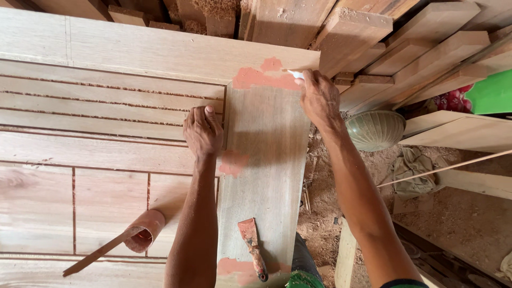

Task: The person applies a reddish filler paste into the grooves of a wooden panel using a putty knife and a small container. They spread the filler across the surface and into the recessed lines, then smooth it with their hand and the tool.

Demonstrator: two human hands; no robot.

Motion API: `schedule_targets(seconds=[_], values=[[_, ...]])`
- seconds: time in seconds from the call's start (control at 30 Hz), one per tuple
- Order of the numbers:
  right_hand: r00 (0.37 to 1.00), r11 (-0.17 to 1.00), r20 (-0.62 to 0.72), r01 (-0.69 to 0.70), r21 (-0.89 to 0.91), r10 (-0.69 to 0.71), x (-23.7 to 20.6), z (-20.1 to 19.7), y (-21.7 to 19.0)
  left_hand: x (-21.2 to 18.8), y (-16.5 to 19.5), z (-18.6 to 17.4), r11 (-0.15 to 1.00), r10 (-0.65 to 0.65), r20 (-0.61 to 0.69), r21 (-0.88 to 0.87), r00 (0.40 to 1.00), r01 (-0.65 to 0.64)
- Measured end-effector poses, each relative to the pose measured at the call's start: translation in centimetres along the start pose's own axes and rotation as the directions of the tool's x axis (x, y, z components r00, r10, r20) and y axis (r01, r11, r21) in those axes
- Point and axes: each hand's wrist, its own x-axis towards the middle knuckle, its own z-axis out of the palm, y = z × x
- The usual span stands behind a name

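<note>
On the wooden door panel (106, 144), at lower left, a small cylindrical container (145, 230) lies on its side, mouth toward the viewer. Its inside is coated with reddish-brown filler paste, and a flat wooden stick (96, 255) runs from the mouth toward the lower left.

Right hand (319, 98): fingers closed on a small white scraper piece (295, 74), pressed at the far right corner of the door stile. The visible tip points left, across the stile; its full length is hidden by the hand. It sits at the edge of a reddish filler patch (261, 78).

Left hand (202, 130): knuckles curled, resting on the seam between grooved panel and stile, holding nothing visible.

A putty knife (252, 246) lies on the stile near the viewer. Long axis runs along the stile; paste-coated blade points away, handle toward the viewer. Further filler patches appear at mid-stile (233, 162) and the near end (234, 266).

A ribbed greenish bowl (375, 129) stands on the sawdust floor just right of the door; its contents cannot be seen.
</note>
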Motion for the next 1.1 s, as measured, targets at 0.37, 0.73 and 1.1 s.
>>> schedule_targets(seconds=[0.37,0.73,1.1], values=[[0.998,0.998,-0.042,-0.047,0.037,0.048,-1.5,-1.0,2.1,-0.2,-0.1,0.3,1.000,0.004,-0.021,-0.018,1.000,-0.004],[0.994,0.998,-0.085,-0.060,0.019,0.062,-2.9,-2.0,3.9,-0.6,0.4,0.4,1.000,0.012,-0.052,-0.026,0.999,-0.013],[0.991,0.994,-0.081,-0.098,0.057,0.102,-4.1,-1.7,5.9,-0.9,-0.5,1.5,1.000,-0.003,-0.033,0.009,0.999,0.003]])
